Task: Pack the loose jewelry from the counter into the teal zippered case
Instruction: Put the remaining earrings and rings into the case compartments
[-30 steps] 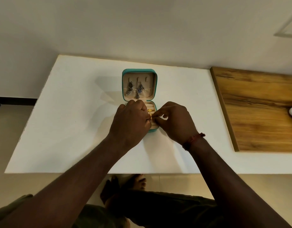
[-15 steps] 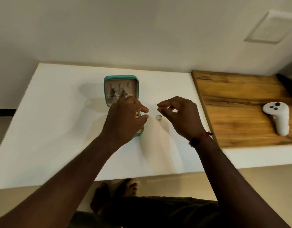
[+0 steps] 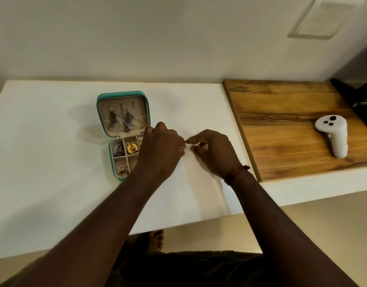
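The teal zippered case (image 3: 121, 93) lies open on the white counter (image 3: 54, 162). Two dangling earrings (image 3: 127, 121) with blue stones hang in its lid. The base compartments hold a gold flower piece (image 3: 132, 148), a silver-blue piece (image 3: 119, 151) and a small gold piece (image 3: 123, 168). My left hand (image 3: 160, 150) covers the base's right side. Just right of the case its curled fingers touch the fingertips of my right hand (image 3: 213, 152). My right thumb and forefinger pinch together there. Whatever sits between them is hidden, and no ring shows on the counter.
A wooden board (image 3: 282, 131) adjoins the counter on the right, with a white handheld controller (image 3: 333, 137) lying on it. A dark object (image 3: 362, 100) stands at the board's far right corner. My bare foot (image 3: 156, 239) shows below the counter's front edge.
My left hand has moved right, off the case, uncovering its compartments. Both hands have closed together over the spot where a small ring lay on the counter. The view has shifted left.
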